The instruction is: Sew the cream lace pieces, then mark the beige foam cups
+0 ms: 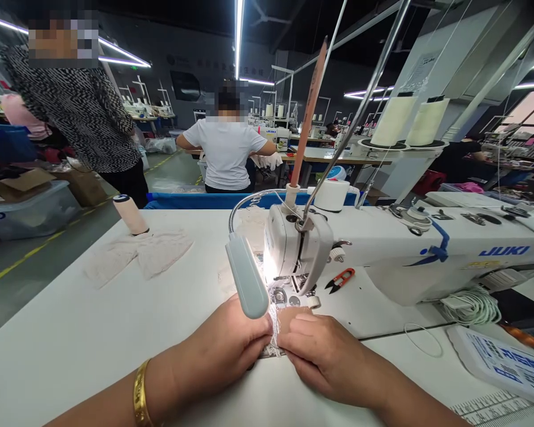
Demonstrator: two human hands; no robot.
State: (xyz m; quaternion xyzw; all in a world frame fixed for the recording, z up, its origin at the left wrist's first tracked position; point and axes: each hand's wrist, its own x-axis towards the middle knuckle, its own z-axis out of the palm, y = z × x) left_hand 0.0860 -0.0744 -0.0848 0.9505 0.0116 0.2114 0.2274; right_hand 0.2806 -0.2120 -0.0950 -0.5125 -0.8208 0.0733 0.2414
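The left hand [234, 335] grips lace [274, 323] and the right hand [327, 350] the tan piece [289, 318]; uneven pulling could skew both.

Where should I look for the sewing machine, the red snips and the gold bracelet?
Sewing machine [382, 237], head view: its white arm.
Red snips [342, 279], head view: the handle.
Gold bracelet [139, 394], head view: the band.

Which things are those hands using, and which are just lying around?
Seemingly in use:
white lacy strip, between the left hand and right hand
brown piece, under the right fingers
sewing machine
lamp

Seemingly just lying about:
red-handled snips
coiled cord
plastic case
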